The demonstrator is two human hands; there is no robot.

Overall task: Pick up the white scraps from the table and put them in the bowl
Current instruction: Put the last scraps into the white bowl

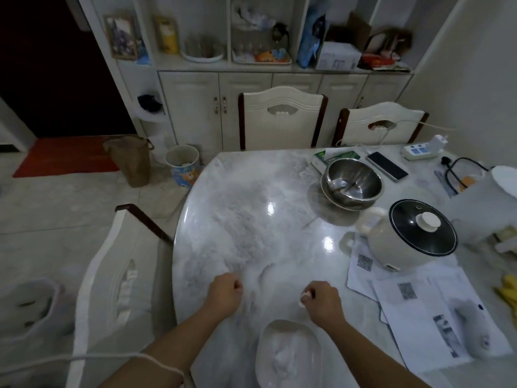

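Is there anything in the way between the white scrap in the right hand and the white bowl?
Nothing visible. The right hand pinches a white scrap just beyond the white bowl, with only bare marble table between them. The left hand is off to the side.

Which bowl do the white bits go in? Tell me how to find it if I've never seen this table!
Start at the marble table and look at its near edge, between the person's two arms. The white bowl sits there, just below the right hand. Unlike the shiny metal bowl at the far side, it is white, with white scraps already inside.
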